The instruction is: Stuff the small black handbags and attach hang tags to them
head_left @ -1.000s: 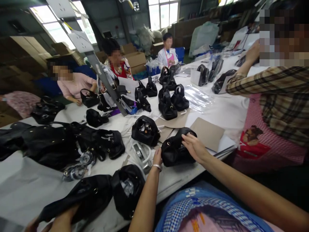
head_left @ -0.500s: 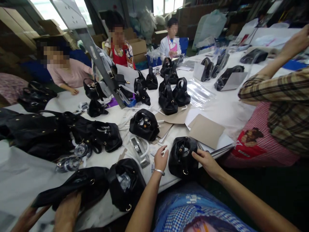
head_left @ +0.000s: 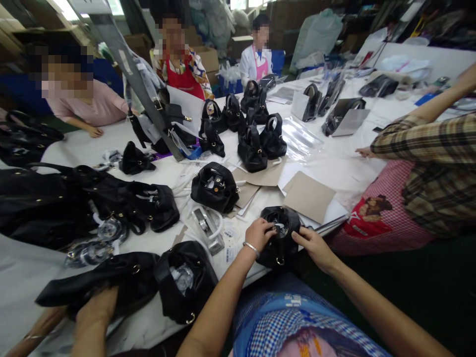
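Note:
A small black handbag (head_left: 277, 255) with gold-coloured fittings stands upright at the table's front edge, its top facing me. My right hand (head_left: 314, 245) grips its right rim, thumb on the near side. At the opening, my left hand (head_left: 260, 234), with a silver bangle at the wrist, has its fingers bent together. What those fingertips pinch, if anything, is too small to make out. Just beyond stands another black handbag (head_left: 214, 186). To the left, a third black handbag (head_left: 186, 287) holds clear plastic wrapping.
Brown cardboard sheets (head_left: 310, 196) lie beyond my right hand. A white-and-metal tool (head_left: 208, 228) rests left of the handbag. A co-worker's hands (head_left: 96, 312) are in a black bag at lower left. Another person in a plaid sleeve (head_left: 427, 139) stands right. A slanted post (head_left: 137, 79) rises from the table.
My left hand has moved right and down from beside the handbag onto its opening, and its fingers have closed. My right hand stays on the rim. The view has shifted slightly.

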`<state>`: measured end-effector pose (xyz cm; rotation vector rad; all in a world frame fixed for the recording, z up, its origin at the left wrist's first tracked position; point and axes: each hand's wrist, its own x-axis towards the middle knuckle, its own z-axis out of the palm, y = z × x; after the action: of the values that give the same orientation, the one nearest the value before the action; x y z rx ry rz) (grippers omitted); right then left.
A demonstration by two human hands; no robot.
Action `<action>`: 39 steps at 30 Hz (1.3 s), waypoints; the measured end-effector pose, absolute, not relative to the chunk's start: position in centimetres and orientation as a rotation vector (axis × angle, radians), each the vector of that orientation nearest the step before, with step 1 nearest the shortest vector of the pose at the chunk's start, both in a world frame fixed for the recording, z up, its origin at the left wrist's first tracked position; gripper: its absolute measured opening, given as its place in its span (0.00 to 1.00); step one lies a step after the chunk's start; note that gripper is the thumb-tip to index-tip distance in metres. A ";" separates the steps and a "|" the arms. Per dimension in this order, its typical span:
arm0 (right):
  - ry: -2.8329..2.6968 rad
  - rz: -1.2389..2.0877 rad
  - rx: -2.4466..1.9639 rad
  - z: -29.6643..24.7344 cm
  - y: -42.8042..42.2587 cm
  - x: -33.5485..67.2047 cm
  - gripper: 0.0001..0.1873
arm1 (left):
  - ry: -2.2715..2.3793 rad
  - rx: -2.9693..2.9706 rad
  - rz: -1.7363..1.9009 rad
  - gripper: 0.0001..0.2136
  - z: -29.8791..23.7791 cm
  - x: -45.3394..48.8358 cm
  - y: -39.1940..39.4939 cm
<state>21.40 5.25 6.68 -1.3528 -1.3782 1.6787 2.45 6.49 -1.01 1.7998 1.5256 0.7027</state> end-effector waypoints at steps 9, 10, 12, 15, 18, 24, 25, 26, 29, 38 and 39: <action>-0.860 1.577 -1.261 8.5 7.4 17.8 0.17 | 1.502 1.660 1.025 0.13 0.3 0.8 7.9; -0.800 1.535 -1.230 8.9 7.8 17.3 0.16 | 1.523 1.588 1.106 0.12 0.7 0.4 7.9; -0.717 1.479 -1.171 10.1 8.2 16.5 0.13 | 1.613 1.445 1.255 0.13 1.3 -0.5 7.4; -0.636 1.521 -1.060 12.0 7.7 15.3 0.08 | 1.767 1.242 1.391 0.16 1.4 -1.8 5.8; -0.569 1.617 -0.972 13.1 6.6 13.9 0.10 | 1.743 1.078 1.354 0.21 0.1 -2.2 4.1; -1.013 1.648 -1.265 10.7 6.3 14.5 0.18 | 1.495 0.863 1.144 0.27 -3.3 -0.8 4.2; -1.169 1.545 -1.351 10.1 6.5 15.5 0.18 | 1.475 0.849 1.127 0.26 -3.6 -0.7 4.4; -1.308 1.393 -1.418 9.5 6.6 16.6 0.18 | 1.462 0.845 1.118 0.25 -3.9 -0.5 4.5; -1.512 0.904 -1.545 7.4 7.3 20.1 0.20 | 1.474 0.876 1.162 0.22 -4.1 0.1 4.6; -1.792 0.815 -1.702 3.1 9.3 20.8 0.32 | 1.604 1.258 1.176 0.18 -3.6 2.4 6.9; -1.857 0.788 -1.717 3.1 9.4 20.5 0.31 | 1.605 1.287 1.148 0.19 -3.6 2.3 7.4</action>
<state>20.50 9.44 3.14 -1.7166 -1.8568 0.7885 2.32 7.42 -3.64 1.2874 1.6055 1.1480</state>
